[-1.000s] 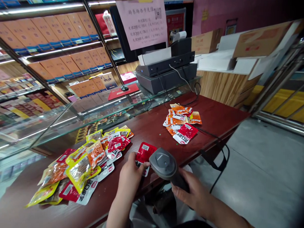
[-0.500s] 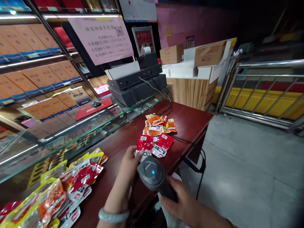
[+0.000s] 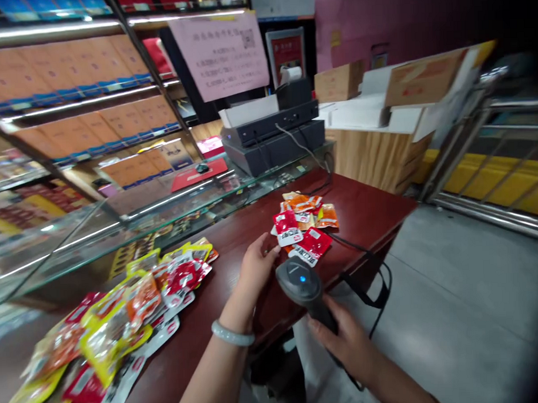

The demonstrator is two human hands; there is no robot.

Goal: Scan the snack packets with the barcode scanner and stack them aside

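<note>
My right hand (image 3: 344,331) is wrapped round the handle of a dark barcode scanner (image 3: 299,281), which has a blue light glowing on its top. Just beyond the scanner, my left hand (image 3: 257,260) has its finger and thumb apart, with nothing visible between them. Close to its fingertips, a red-and-white snack packet (image 3: 286,227) rests on a small heap of orange snack packets (image 3: 301,201). Another red-and-white packet (image 3: 313,242) lies at the heap's near side. A larger pile of yellow, red and orange packets (image 3: 140,300) is spread to the left.
Everything lies on a dark red wooden table (image 3: 361,201) beside a glass display counter (image 3: 150,223). A black till machine (image 3: 273,136) stands on the glass. The scanner's cable (image 3: 354,245) crosses the table's right edge. A metal railing (image 3: 507,211) stands to the right.
My left hand has let go of the red-and-white packet, which now lies on the small heap. The camera has turned left, so the scene appears further right.
</note>
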